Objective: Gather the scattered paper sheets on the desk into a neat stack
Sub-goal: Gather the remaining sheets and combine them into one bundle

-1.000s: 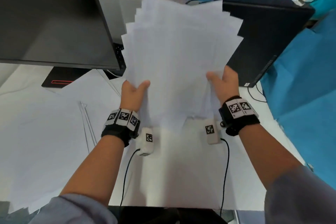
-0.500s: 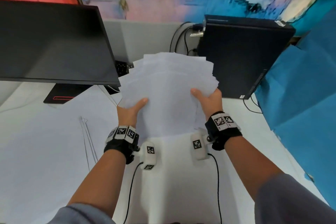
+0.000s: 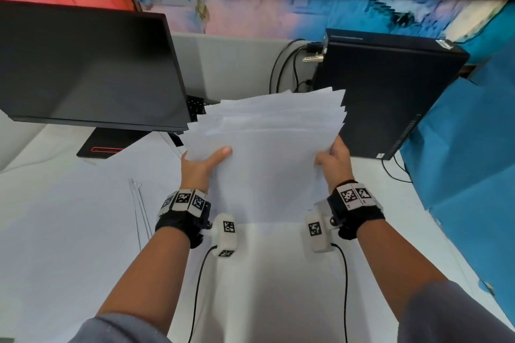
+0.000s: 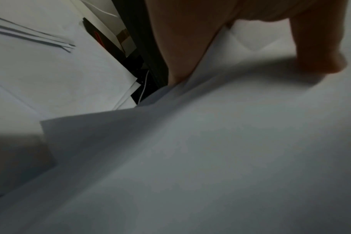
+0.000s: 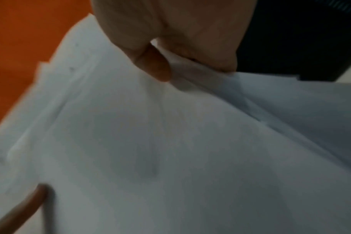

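White paper stack [image 3: 267, 147] spans between both grips.

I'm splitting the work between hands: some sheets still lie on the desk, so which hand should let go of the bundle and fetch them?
Left, probably. The left hand grips the bundle on the side of the loose sheets; the right hand is farther away.

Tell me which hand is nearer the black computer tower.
Right. The right hand grips the paper stack right beside the black computer tower; the left hand holds the stack's far side.
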A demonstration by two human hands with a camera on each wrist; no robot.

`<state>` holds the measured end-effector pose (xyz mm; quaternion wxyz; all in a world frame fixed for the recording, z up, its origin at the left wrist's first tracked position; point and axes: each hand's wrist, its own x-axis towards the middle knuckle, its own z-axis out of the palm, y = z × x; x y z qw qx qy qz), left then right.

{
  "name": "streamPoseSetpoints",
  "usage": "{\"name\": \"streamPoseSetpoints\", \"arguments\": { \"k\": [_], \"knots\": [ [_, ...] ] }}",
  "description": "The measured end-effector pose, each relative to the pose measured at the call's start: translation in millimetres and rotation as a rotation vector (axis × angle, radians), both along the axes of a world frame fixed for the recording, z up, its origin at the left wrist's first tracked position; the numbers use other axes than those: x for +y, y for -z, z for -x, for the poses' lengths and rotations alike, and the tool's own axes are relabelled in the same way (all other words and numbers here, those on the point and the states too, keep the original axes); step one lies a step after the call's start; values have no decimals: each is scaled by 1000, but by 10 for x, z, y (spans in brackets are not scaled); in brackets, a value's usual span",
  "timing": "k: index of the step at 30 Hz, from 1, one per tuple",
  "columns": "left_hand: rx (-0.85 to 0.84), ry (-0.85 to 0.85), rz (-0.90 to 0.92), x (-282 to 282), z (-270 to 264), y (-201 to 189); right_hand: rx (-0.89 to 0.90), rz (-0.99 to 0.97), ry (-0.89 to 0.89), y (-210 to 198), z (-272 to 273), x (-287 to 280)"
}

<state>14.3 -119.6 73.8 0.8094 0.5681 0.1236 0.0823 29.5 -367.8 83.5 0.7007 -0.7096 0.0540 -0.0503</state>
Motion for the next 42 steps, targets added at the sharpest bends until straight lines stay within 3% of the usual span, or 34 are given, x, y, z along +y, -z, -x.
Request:
{"name": "streamPoseSetpoints", "arguments": {
  "k": [6, 12, 17, 22, 25, 36, 42],
  "knots": [
    [-37, -108, -74, -82, -108, -158, -143, 194, 13, 11, 39, -44],
    [-50, -83, -231, -120, -35, 30, -161, 354, -25, 121, 70, -92],
    [67, -83, -289, -17, 29, 338, -72, 246, 20, 202, 75, -75],
    [76, -98, -271, 47, 71, 451, 42, 50, 35, 213, 42, -72],
    [93, -123, -343, 67, 46, 482, 45, 63, 13, 220, 28, -57],
    [-153, -144, -443, -37, -7, -6, 34, 90, 115, 238, 50, -67],
    [-179, -134, -397, -79, -88, -87, 26, -49, 3, 222, 79, -49]
  ]
}}
